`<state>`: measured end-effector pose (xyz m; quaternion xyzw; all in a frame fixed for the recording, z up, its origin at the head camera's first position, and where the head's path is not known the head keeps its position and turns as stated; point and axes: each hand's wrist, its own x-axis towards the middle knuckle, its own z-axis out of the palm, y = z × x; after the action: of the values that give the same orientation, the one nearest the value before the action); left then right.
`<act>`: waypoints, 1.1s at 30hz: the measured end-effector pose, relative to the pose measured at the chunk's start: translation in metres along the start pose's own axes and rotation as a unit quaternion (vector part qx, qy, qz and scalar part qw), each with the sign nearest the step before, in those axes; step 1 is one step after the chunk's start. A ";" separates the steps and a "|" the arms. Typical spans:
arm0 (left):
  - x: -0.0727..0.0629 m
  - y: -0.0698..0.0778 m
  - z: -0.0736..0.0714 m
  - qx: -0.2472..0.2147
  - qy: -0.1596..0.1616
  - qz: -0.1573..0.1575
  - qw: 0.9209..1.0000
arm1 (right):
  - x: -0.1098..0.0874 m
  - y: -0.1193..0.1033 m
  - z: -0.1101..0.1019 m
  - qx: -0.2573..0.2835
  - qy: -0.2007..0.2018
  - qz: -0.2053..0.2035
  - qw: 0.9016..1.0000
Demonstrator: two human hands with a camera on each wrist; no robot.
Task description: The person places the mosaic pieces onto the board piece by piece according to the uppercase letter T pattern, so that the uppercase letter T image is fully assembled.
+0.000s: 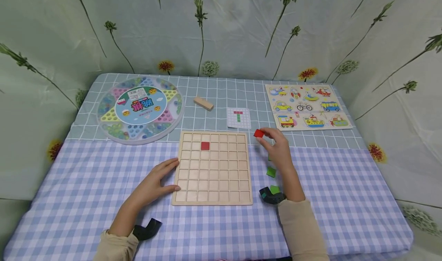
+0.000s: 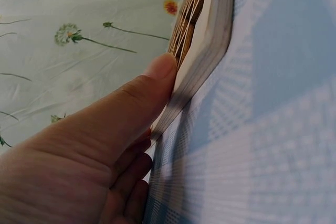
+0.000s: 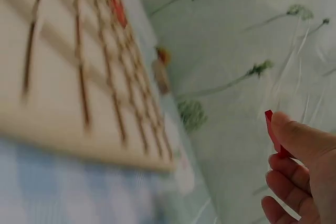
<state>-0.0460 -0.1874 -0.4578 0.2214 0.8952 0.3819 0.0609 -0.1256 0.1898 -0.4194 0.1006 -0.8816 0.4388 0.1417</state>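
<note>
A square wooden grid board (image 1: 214,169) lies on the table in the head view, with one red tile (image 1: 205,146) set in a cell of its second row. My left hand (image 1: 157,182) rests at the board's left edge, thumb and fingertips touching the rim with the fingers fairly straight. Past the board's upper right corner, my right hand (image 1: 279,148) pinches another red tile (image 1: 259,133) between thumb and fingers. In the right wrist view that tile (image 3: 275,134) shows edge-on, raised in the air. Green tiles (image 1: 271,172) lie under the right hand and forearm, partly hidden.
Behind the board lie a pattern card (image 1: 238,118) with a red and green T shape and a small wooden block (image 1: 203,103). A round marble game box (image 1: 139,109) stands at the back left, a picture puzzle board (image 1: 309,107) at the back right.
</note>
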 end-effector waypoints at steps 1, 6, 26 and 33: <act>0.000 0.000 0.000 0.000 0.000 0.000 1.000 | 0.002 -0.006 0.003 0.012 0.004 -0.019 1.000; 0.000 -0.001 0.000 -0.005 0.000 -0.003 1.000 | 0.007 -0.034 0.028 0.054 -0.017 -0.067 0.996; 0.000 0.001 -0.001 -0.001 -0.002 -0.012 1.000 | 0.004 -0.029 0.099 0.012 -0.153 -0.041 0.987; 0.000 0.002 -0.001 -0.005 -0.005 -0.016 1.000 | 0.002 -0.032 0.101 0.000 -0.160 -0.035 0.987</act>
<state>-0.0456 -0.1867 -0.4557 0.2089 0.8963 0.3844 0.0720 -0.1343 0.0901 -0.4530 0.2004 -0.8887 0.4120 0.0145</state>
